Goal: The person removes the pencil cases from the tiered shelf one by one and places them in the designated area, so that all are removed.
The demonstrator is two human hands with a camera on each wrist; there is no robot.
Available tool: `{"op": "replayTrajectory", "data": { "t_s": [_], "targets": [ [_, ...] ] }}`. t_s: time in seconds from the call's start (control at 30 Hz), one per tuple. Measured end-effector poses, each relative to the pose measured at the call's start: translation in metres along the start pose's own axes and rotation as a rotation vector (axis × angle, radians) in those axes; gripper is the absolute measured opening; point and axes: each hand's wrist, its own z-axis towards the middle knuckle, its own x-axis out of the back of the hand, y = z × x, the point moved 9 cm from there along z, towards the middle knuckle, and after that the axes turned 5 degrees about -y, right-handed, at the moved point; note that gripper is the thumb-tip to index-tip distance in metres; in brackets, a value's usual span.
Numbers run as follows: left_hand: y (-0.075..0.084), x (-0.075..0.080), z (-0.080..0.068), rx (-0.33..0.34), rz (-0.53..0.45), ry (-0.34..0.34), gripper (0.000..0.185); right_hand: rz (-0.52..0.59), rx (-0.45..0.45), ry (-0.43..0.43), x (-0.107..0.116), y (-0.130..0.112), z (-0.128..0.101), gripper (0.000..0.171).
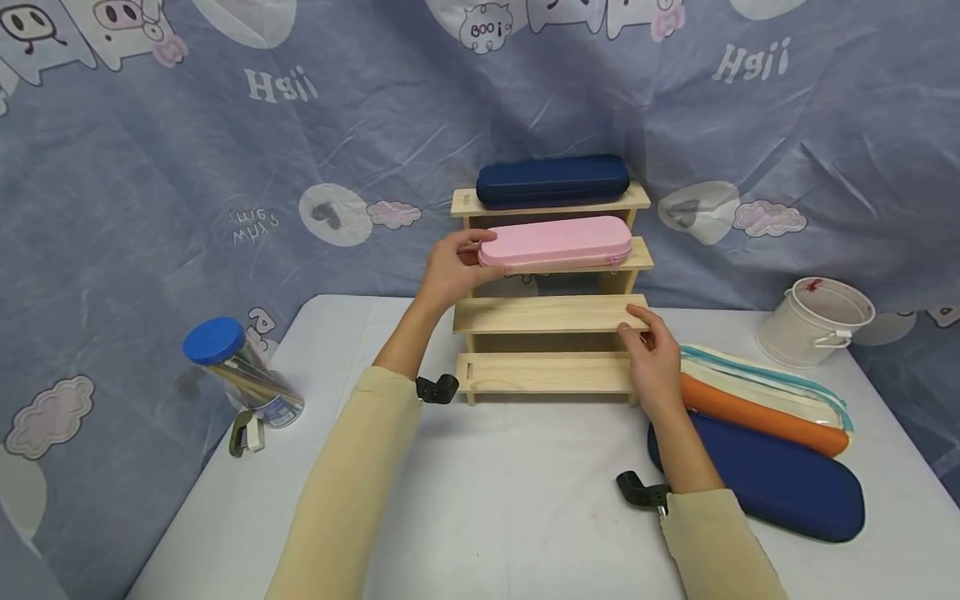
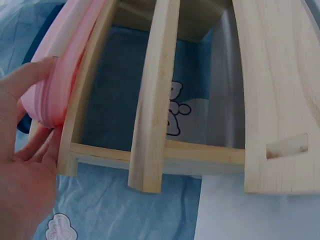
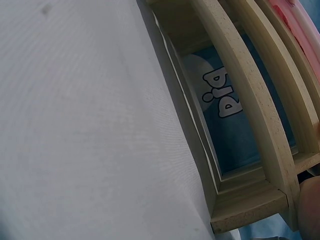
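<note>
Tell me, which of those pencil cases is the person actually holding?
The pink case on the rack's second shelf from the top; the left hand grips its end. The dark blue case above it and the cases lying on the table go untouched.

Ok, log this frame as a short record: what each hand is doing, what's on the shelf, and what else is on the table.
left hand: grips the left end of the pink case
right hand: fingers rest on the right end of the rack's third step, holding nothing
stepped wooden rack: four steps; dark blue case on top step, pink case on second, lower two bare
right of rack: orange case, large navy pouch, cream pouch, white bucket
left of rack: blue-lidded jar
</note>
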Motion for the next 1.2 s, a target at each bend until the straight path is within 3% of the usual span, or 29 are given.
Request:
{"op": "replayTrajectory", "data": {
  "t_s": [0.27, 0.6, 0.8, 0.93, 1.2],
  "targets": [
    [0.006, 0.004, -0.003, -0.047, 0.017, 0.034, 0.052, 0.005, -0.009, 0.008, 0.002, 0.001, -0.002, 0.040],
    [0.010, 0.024, -0.015, -0.131, 0.023, 0.066, 0.050, 0.037, -0.018, 0.004, 0.001, 0.002, -0.002, 0.040],
    [0.022, 0.033, -0.032, -0.118, -0.048, 0.073, 0.049, 0.051, -0.019, -0.008, -0.002, 0.004, 0.000, 0.042],
    [0.036, 0.037, -0.042, -0.118, -0.042, 0.071, 0.048, 0.046, -0.021, -0.006, -0.002, 0.005, 0.000, 0.042],
    [0.039, 0.044, -0.055, -0.135, -0.057, 0.071, 0.047, 0.056, -0.005, -0.003, 0.000, 0.004, 0.002, 0.042]
  ]
}}
